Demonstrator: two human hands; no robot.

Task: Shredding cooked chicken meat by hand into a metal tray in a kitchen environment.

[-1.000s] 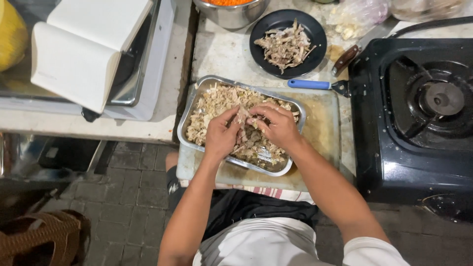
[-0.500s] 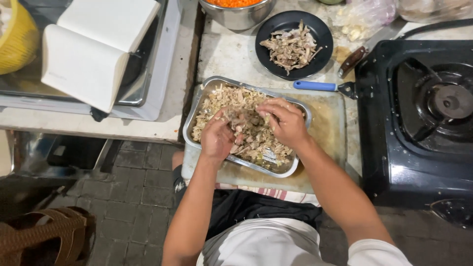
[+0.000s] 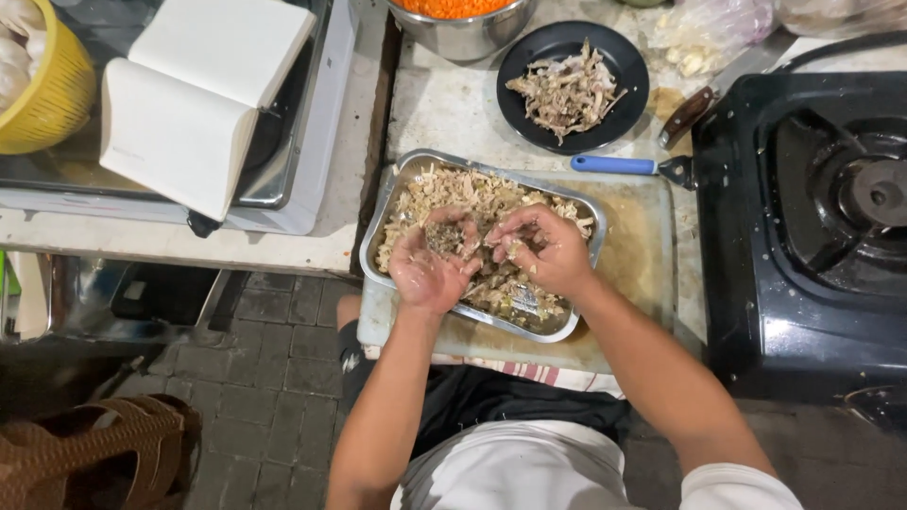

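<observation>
A metal tray (image 3: 389, 194) of pale shredded meat (image 3: 444, 189) rests on a worn cutting board (image 3: 638, 255). Over the tray's middle, my left hand (image 3: 425, 269) is turned palm up and cups a clump of the meat. My right hand (image 3: 539, 247) hovers just beside it, fingers curled and pinching at the same clump. Both hands are greasy, with bits of meat stuck to them.
A black plate (image 3: 619, 57) of darker scraps sits behind the tray, a blue-handled tool (image 3: 614, 165) beside it. A black gas stove (image 3: 803, 227) is at the right. At the left are an open white book (image 3: 189, 104), a yellow basket (image 3: 42, 104) and a steel bowl (image 3: 463, 33).
My left hand has turned palm up with a clump of meat in it. The right hand has moved in over that clump. The view has shifted slightly.
</observation>
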